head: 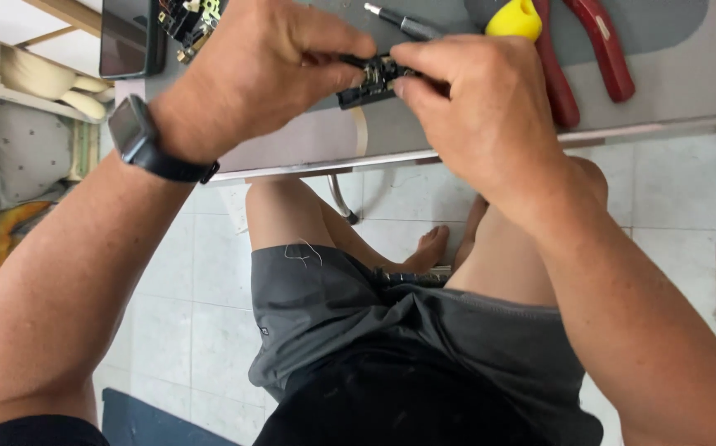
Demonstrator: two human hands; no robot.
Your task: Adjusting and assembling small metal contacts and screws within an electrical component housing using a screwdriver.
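Note:
Both hands meet over the near edge of a grey table (672, 91). My left hand (250, 70), with a dark watch on its wrist, pinches one end of a small black electronic part (372, 83) with tiny metal bits on it. My right hand (482, 103) grips the other end of the same part between thumb and fingers. The part hangs just above the tabletop, mostly hidden by my fingers.
Red-handled pliers (597, 49) and a yellow-handled tool (515, 18) lie at the back right of the table. A metal-tipped screwdriver (403, 23) lies behind my hands, and a dark phone (129, 37) and a small circuit assembly (188, 21) sit at the left. Below are my legs and a tiled floor.

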